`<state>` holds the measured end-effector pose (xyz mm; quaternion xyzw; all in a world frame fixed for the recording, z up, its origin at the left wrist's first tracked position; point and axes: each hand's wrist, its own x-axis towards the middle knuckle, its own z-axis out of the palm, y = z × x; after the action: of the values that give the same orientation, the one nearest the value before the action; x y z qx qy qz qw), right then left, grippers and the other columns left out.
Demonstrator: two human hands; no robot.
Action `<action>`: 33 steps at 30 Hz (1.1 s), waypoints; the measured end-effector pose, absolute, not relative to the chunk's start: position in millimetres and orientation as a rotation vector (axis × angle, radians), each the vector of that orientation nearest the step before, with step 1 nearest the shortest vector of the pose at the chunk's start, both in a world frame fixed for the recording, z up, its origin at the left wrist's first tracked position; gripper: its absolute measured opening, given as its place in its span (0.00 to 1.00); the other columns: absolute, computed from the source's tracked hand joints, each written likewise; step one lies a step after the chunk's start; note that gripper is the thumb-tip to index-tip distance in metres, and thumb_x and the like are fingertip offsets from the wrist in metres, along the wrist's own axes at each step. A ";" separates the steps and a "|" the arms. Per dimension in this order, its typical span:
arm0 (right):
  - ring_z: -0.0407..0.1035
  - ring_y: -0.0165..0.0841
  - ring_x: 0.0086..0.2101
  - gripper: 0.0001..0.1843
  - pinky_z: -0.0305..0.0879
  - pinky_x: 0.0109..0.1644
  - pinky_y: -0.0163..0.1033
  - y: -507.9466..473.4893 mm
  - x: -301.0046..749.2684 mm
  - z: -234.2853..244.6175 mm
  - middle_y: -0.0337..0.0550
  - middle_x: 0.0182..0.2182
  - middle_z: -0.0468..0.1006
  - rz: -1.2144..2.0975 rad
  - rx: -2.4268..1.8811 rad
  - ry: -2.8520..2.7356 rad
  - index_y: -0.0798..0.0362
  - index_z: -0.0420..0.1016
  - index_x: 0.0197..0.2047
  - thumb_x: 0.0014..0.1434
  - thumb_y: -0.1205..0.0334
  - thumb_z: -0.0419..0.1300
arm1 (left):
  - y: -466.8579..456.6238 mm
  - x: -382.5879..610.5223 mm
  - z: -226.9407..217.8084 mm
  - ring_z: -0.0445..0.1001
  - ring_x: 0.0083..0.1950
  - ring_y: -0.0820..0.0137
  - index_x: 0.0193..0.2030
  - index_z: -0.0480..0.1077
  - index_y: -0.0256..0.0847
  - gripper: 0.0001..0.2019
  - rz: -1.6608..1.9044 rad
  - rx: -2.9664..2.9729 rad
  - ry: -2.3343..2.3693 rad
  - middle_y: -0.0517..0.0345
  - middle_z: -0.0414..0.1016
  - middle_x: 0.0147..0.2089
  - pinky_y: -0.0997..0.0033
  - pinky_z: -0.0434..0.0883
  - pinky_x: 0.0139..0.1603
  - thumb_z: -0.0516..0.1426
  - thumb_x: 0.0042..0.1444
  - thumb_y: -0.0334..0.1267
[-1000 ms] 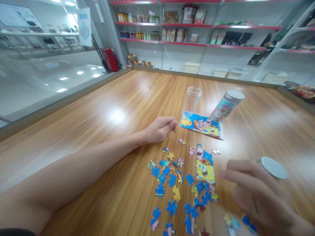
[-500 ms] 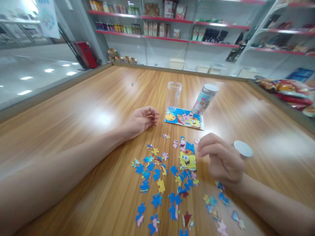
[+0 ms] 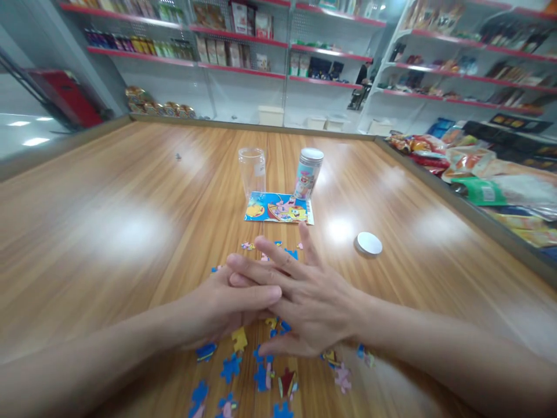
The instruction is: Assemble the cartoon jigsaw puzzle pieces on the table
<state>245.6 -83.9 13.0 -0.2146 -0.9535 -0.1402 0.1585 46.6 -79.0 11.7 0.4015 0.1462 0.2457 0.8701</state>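
Observation:
My left hand and my right hand meet above loose jigsaw puzzle pieces. The right hand's fingers are spread. My left thumb lies stretched across the right fingers; the other left fingers are mostly hidden behind them. No puzzle piece shows in either hand. Below the hands are blue pieces, a yellow piece and a pink piece. The joined section of puzzle is mostly covered by my hands. Beyond my fingertips lies a cartoon picture sheet.
A clear plastic jar and a printed canister with a silvery lid stand by the sheet. A round white lid lies to the right on the wooden table. Packaged snacks line the right edge, with stocked shelves behind.
Both hands have come together over the puzzle pieces, the left moving right and nearer, the right moving left with fingers spreading. The view has turned to the right.

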 end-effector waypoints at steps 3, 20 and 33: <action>0.22 0.42 0.72 0.48 0.14 0.71 0.61 -85.4 245.5 13.9 0.44 0.74 0.43 -0.395 -0.643 -2.733 0.57 0.51 0.73 0.63 0.30 0.47 | -76.3 48.3 12.7 0.79 0.56 0.63 0.55 0.76 0.39 0.12 0.529 0.897 0.394 0.48 0.81 0.50 0.64 0.75 0.58 0.58 0.66 0.32; 0.70 0.41 0.55 0.11 0.65 0.59 0.54 -64.1 265.4 1.4 0.49 0.49 0.80 0.150 -0.442 -2.182 0.52 0.74 0.48 0.71 0.62 0.51 | -63.1 21.2 4.5 0.64 0.17 0.81 0.36 0.73 0.38 0.10 1.035 2.226 0.841 0.66 0.66 0.18 0.84 0.61 0.17 0.53 0.68 0.33; 0.66 0.22 0.28 0.17 0.69 0.31 0.32 -44.5 267.0 -15.0 0.41 0.39 0.67 0.541 -0.746 -1.712 0.54 0.71 0.41 0.59 0.80 0.46 | -28.0 15.1 -15.7 0.68 0.19 0.80 0.38 0.69 0.35 0.06 1.658 1.900 0.872 0.58 0.69 0.34 0.78 0.66 0.12 0.53 0.67 0.32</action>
<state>267.0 -44.5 -15.0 -0.3169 -0.7273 0.2298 0.5638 15.1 -28.0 -15.7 0.6922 0.3177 0.6041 0.2345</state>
